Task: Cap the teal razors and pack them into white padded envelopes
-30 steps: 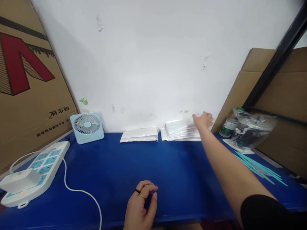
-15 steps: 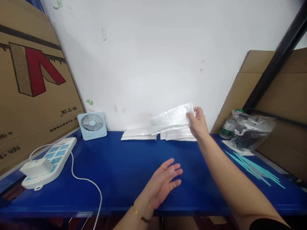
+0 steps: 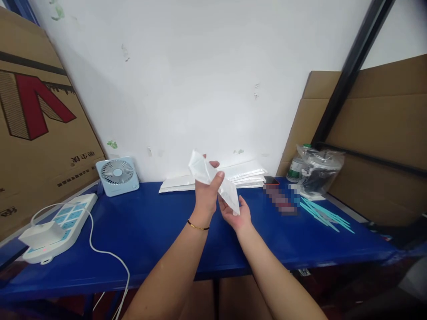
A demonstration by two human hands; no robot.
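A flat, shiny white packet is held slanted above the blue table, bent slightly. My left hand, with a bracelet at its wrist, is closed around its middle, thumb across the front. At the packet's lower right end, my right hand grips it, with fingers partly hidden behind it. Beyond both hands, more white packets lie stacked along the wall, and others lie to the left, partly covered by my left hand.
A light-blue fan and a white power strip with a trailing cable occupy the left. On the right are turquoise strips, a bottle and a clear bag. Cardboard flanks the table.
My right hand has drawn the white packet from the stack toward me. My left hand, open before, has risen and closed around it. The view has shifted right.
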